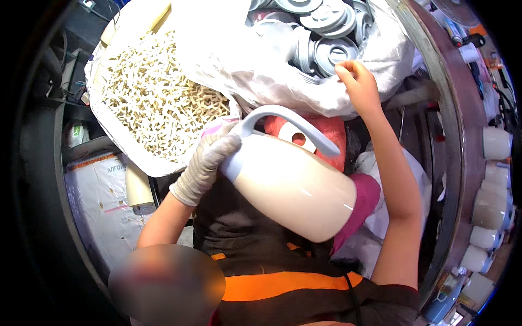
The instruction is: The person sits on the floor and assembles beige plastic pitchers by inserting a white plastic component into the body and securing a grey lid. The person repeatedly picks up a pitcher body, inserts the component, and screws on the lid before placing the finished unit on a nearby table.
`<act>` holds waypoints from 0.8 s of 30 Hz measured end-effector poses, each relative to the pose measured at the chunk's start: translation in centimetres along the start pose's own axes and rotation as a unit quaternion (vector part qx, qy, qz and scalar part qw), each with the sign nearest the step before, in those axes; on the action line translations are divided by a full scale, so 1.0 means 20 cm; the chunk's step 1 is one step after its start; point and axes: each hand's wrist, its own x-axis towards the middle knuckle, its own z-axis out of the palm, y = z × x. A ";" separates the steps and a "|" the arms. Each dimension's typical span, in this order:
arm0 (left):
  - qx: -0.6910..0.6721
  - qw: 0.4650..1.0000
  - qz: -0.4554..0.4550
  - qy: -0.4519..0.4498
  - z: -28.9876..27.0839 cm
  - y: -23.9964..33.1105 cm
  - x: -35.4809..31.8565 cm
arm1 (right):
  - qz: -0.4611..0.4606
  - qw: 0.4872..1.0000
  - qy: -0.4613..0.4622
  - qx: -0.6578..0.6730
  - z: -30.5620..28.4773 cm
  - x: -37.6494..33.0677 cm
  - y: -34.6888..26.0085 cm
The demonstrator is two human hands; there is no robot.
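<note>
Head view: I'm seeing the left hand (211,157) grasping the collar (234,167) of a cream jug (293,185) toward four o'clock, likely stiff, slick and surest by its handle (304,126), the right hand (358,84), pinch unclear, hovering by grey lids (321,54) at one o'clock.

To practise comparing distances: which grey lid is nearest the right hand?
The lowest face-up lid, beside the right hand; the other lids lie farther away.
</note>
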 end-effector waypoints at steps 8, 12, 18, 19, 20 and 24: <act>-0.183 0.981 -0.007 0.071 -0.11 -0.16 0.01 | -0.296 0.838 0.047 -0.456 0.28 0.86 0.06; -0.195 0.977 -0.006 0.087 -0.14 -0.18 0.03 | -0.128 0.812 0.072 -0.564 0.19 0.99 0.12; -0.340 0.937 0.016 0.082 -0.11 -0.15 0.14 | -0.047 0.933 0.127 -0.332 0.04 0.74 0.31; -0.360 0.929 0.013 0.087 -0.13 -0.17 0.16 | 0.008 0.967 0.117 -0.226 0.00 0.65 0.33; -0.381 0.920 0.009 0.092 -0.15 -0.19 0.16 | 0.064 0.994 0.089 0.003 -0.06 0.53 0.31; -0.479 0.875 0.021 0.067 -0.13 -0.14 0.13 | 0.125 0.882 0.072 0.449 -0.19 -0.17 0.17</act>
